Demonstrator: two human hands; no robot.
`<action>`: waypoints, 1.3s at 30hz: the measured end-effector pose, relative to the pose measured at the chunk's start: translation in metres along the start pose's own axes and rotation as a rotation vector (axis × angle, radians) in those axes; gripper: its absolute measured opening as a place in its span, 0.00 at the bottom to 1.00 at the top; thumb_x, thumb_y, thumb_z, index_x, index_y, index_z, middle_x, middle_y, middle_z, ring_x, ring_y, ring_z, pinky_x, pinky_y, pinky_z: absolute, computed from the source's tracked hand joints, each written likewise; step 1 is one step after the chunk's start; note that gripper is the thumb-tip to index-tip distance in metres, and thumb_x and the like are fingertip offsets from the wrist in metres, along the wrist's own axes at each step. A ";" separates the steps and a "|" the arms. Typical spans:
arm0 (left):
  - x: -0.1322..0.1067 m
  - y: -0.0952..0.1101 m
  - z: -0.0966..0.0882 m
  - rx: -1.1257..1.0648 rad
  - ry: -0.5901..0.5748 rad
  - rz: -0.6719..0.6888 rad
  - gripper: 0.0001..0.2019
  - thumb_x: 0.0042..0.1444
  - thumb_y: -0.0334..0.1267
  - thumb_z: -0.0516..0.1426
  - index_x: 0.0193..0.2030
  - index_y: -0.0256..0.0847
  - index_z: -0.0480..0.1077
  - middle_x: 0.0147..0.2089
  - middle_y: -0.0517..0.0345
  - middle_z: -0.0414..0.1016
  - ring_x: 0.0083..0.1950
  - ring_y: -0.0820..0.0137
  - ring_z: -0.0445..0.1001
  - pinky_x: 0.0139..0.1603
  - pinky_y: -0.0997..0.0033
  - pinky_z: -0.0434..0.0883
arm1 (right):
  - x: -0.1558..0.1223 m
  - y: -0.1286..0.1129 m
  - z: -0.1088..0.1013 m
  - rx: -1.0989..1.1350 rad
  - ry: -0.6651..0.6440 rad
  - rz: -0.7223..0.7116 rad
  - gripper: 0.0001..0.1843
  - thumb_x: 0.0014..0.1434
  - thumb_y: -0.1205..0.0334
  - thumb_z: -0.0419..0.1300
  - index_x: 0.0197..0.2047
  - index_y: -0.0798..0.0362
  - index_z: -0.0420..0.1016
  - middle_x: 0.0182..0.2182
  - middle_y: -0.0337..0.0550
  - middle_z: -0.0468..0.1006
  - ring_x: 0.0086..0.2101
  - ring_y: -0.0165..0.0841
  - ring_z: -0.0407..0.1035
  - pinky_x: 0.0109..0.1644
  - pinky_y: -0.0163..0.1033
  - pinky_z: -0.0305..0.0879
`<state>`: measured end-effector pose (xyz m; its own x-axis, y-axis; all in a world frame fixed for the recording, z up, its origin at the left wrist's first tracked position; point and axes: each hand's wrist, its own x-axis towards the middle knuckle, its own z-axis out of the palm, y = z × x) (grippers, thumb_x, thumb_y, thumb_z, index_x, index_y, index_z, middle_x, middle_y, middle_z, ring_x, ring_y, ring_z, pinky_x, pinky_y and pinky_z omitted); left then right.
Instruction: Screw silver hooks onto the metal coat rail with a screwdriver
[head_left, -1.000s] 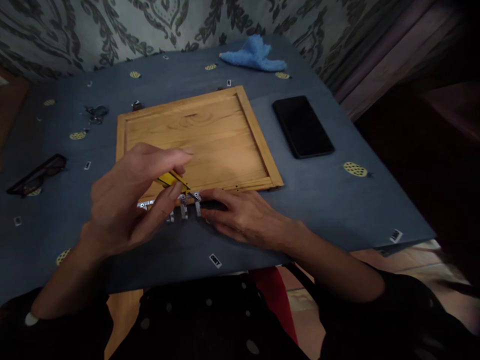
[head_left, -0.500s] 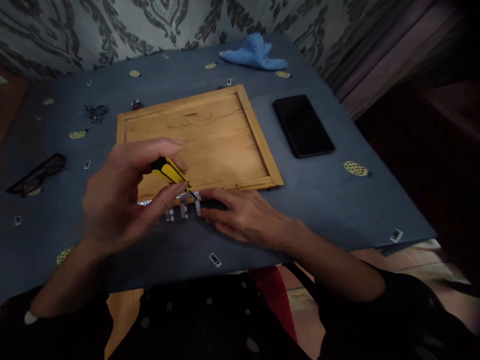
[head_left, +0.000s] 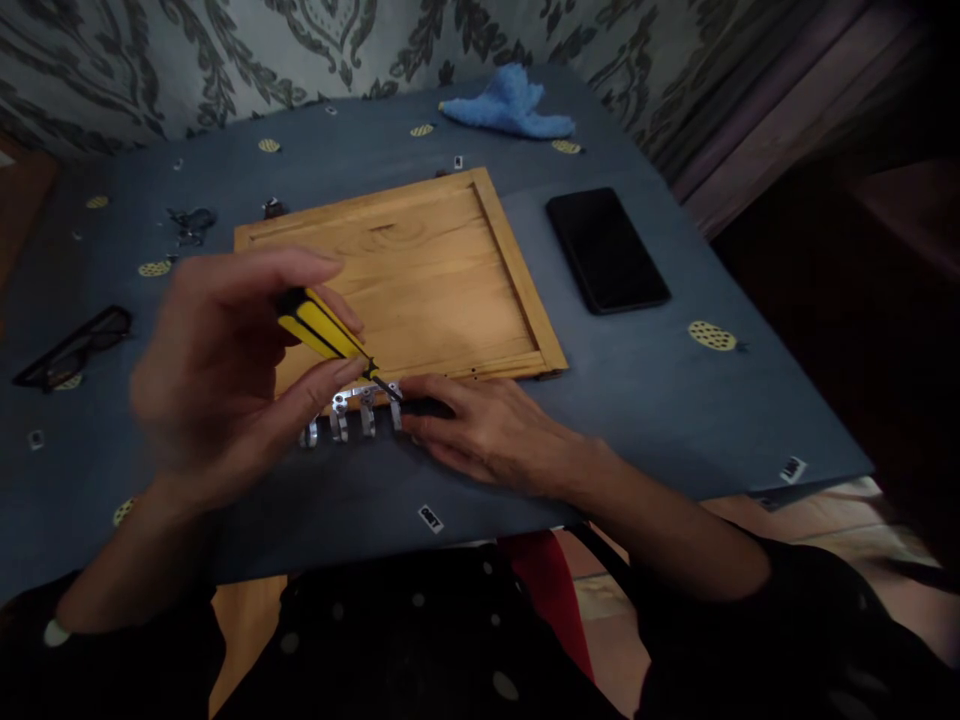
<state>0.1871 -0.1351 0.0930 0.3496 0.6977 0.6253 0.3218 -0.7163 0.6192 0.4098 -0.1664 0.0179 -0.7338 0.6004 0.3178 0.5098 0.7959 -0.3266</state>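
My left hand is closed round the yellow and black handle of a screwdriver. The screwdriver tilts down to the right, its tip at the right end of a silver metal hook rack. This rack lies along the near edge of a framed wooden board, its several hooks hanging toward me. My right hand grips the rack's right end against the board's edge, fingertips close to the screwdriver tip. Any screw under the tip is too small to make out.
A black phone lies right of the board, and a blue cloth is at the back. Glasses rest at the left, with small dark metal pieces behind them. The table's right edge slants toward me.
My left hand has shifted left and slightly up along the screwdriver, with more of the handle and shaft showing. The screwdriver leans lower. My right hand and the board stay put.
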 end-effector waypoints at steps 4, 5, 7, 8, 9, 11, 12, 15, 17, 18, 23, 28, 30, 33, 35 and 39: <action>0.002 0.002 -0.002 0.023 0.037 -0.072 0.22 0.58 0.32 0.65 0.58 0.57 0.72 0.53 0.61 0.72 0.46 0.70 0.77 0.45 0.62 0.82 | 0.000 0.000 0.000 -0.011 0.001 -0.004 0.15 0.71 0.65 0.52 0.53 0.54 0.78 0.59 0.56 0.74 0.43 0.39 0.78 0.42 0.43 0.77; 0.002 0.002 -0.002 0.035 0.040 -0.076 0.22 0.58 0.33 0.66 0.57 0.55 0.72 0.52 0.61 0.73 0.46 0.70 0.77 0.46 0.62 0.82 | 0.000 0.000 0.000 -0.014 0.002 -0.003 0.15 0.71 0.65 0.52 0.53 0.54 0.78 0.59 0.56 0.74 0.43 0.39 0.78 0.42 0.43 0.77; 0.001 -0.001 -0.003 0.057 0.025 -0.061 0.21 0.57 0.31 0.66 0.56 0.52 0.73 0.50 0.61 0.74 0.47 0.71 0.78 0.46 0.66 0.83 | 0.000 0.000 0.000 -0.013 0.004 -0.002 0.15 0.71 0.65 0.52 0.53 0.55 0.78 0.59 0.55 0.74 0.43 0.39 0.78 0.42 0.43 0.76; 0.000 -0.002 -0.003 0.065 0.013 -0.032 0.22 0.56 0.30 0.67 0.56 0.51 0.73 0.49 0.61 0.75 0.46 0.71 0.78 0.46 0.68 0.83 | 0.000 0.000 0.000 -0.012 0.006 -0.003 0.15 0.71 0.65 0.52 0.52 0.55 0.78 0.59 0.55 0.74 0.43 0.39 0.78 0.42 0.43 0.76; -0.001 -0.003 -0.003 0.069 -0.006 0.003 0.23 0.55 0.29 0.67 0.57 0.49 0.73 0.49 0.61 0.76 0.46 0.71 0.79 0.45 0.70 0.84 | 0.000 0.000 0.000 -0.012 0.005 -0.001 0.15 0.71 0.65 0.52 0.52 0.55 0.78 0.59 0.55 0.74 0.43 0.39 0.78 0.42 0.43 0.76; -0.003 -0.005 -0.003 0.085 -0.032 0.044 0.24 0.56 0.28 0.66 0.58 0.49 0.72 0.49 0.60 0.75 0.46 0.71 0.79 0.43 0.71 0.84 | 0.000 -0.001 0.000 -0.012 0.002 0.002 0.15 0.71 0.65 0.52 0.53 0.54 0.78 0.59 0.54 0.74 0.43 0.39 0.78 0.42 0.43 0.76; -0.003 -0.006 -0.002 0.101 -0.034 0.041 0.24 0.57 0.28 0.65 0.59 0.49 0.72 0.49 0.61 0.75 0.47 0.70 0.79 0.43 0.71 0.84 | 0.000 -0.001 0.000 -0.010 -0.004 0.005 0.15 0.71 0.65 0.52 0.53 0.54 0.78 0.60 0.54 0.74 0.43 0.38 0.78 0.43 0.43 0.76; -0.005 -0.007 -0.002 0.149 -0.039 0.047 0.21 0.59 0.31 0.64 0.59 0.50 0.70 0.50 0.61 0.74 0.47 0.68 0.79 0.44 0.68 0.85 | 0.000 0.000 0.000 0.003 -0.018 0.011 0.15 0.70 0.66 0.53 0.53 0.54 0.78 0.60 0.55 0.73 0.43 0.38 0.77 0.43 0.43 0.76; -0.004 -0.007 -0.002 0.151 -0.045 0.049 0.20 0.59 0.32 0.65 0.57 0.49 0.71 0.49 0.60 0.75 0.46 0.68 0.80 0.44 0.68 0.86 | 0.000 0.000 0.000 0.007 -0.018 0.009 0.15 0.70 0.66 0.53 0.53 0.54 0.78 0.60 0.56 0.73 0.43 0.39 0.78 0.41 0.44 0.76; -0.004 -0.007 -0.001 0.149 -0.042 0.044 0.19 0.60 0.32 0.65 0.57 0.48 0.71 0.49 0.61 0.75 0.46 0.69 0.80 0.44 0.69 0.85 | 0.000 0.000 0.000 0.004 -0.014 0.008 0.15 0.70 0.66 0.52 0.53 0.54 0.78 0.60 0.56 0.73 0.42 0.39 0.78 0.40 0.44 0.76; -0.001 -0.006 -0.001 0.161 -0.044 0.069 0.15 0.59 0.33 0.65 0.53 0.45 0.73 0.45 0.61 0.77 0.42 0.72 0.79 0.43 0.72 0.84 | -0.001 0.000 0.000 -0.008 -0.021 0.008 0.16 0.71 0.65 0.51 0.54 0.54 0.78 0.59 0.56 0.74 0.43 0.39 0.78 0.40 0.42 0.75; -0.002 -0.005 -0.003 0.146 -0.105 0.029 0.21 0.58 0.31 0.65 0.57 0.49 0.72 0.49 0.61 0.77 0.46 0.69 0.79 0.45 0.68 0.85 | 0.000 0.000 0.000 -0.003 -0.032 0.007 0.16 0.71 0.65 0.51 0.54 0.54 0.77 0.60 0.56 0.72 0.44 0.38 0.77 0.42 0.43 0.76; -0.001 -0.007 -0.004 0.177 -0.125 0.067 0.24 0.57 0.30 0.65 0.59 0.53 0.71 0.48 0.61 0.78 0.46 0.68 0.79 0.43 0.65 0.83 | 0.000 0.000 0.000 -0.002 -0.028 0.006 0.16 0.70 0.66 0.52 0.54 0.54 0.77 0.61 0.55 0.72 0.45 0.39 0.77 0.42 0.42 0.76; 0.001 -0.012 -0.005 0.267 -0.100 0.167 0.25 0.56 0.34 0.67 0.60 0.55 0.71 0.47 0.61 0.79 0.44 0.66 0.78 0.40 0.62 0.80 | 0.001 0.001 0.000 -0.004 -0.021 0.006 0.15 0.70 0.66 0.52 0.54 0.55 0.77 0.61 0.56 0.72 0.46 0.40 0.77 0.41 0.43 0.76; 0.002 -0.015 -0.005 0.299 -0.086 0.215 0.24 0.55 0.36 0.68 0.59 0.54 0.71 0.48 0.62 0.80 0.44 0.65 0.79 0.42 0.60 0.79 | 0.001 0.001 0.000 -0.001 -0.029 0.003 0.14 0.69 0.66 0.54 0.54 0.55 0.77 0.61 0.56 0.72 0.46 0.40 0.77 0.41 0.43 0.76; -0.001 -0.012 -0.003 0.260 -0.073 0.203 0.29 0.55 0.32 0.68 0.62 0.56 0.70 0.49 0.62 0.80 0.46 0.67 0.80 0.45 0.62 0.81 | 0.000 0.001 -0.001 0.013 -0.046 0.012 0.14 0.68 0.66 0.56 0.54 0.54 0.77 0.60 0.56 0.72 0.45 0.40 0.77 0.41 0.43 0.76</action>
<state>0.1805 -0.1267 0.0866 0.4888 0.5440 0.6820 0.4493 -0.8271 0.3377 0.4103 -0.1659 0.0185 -0.7479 0.6053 0.2724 0.5127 0.7874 -0.3422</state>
